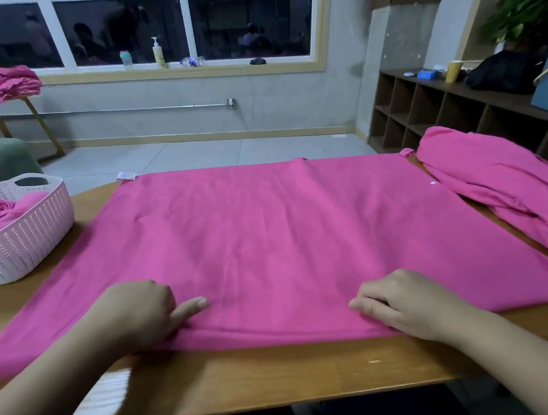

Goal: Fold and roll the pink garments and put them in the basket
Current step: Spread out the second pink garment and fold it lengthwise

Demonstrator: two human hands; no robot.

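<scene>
A large pink garment (269, 235) lies spread flat across the wooden table (252, 375). My left hand (140, 313) grips its near edge on the left, fingers curled under the fabric and thumb lying on top. My right hand (402, 305) pinches the same near edge further right, fingers bent over the hem. A white perforated basket (25, 244) stands at the table's left side with a rolled pink garment (14, 208) inside. More pink garments (511, 185) lie heaped at the right end of the table.
A pile of pink cloth (5, 85) sits on a wooden stand at the back left. A cubby shelf (426, 109) with a yellow cup and a dark bag runs along the right. Bottles (158, 52) stand on the windowsill.
</scene>
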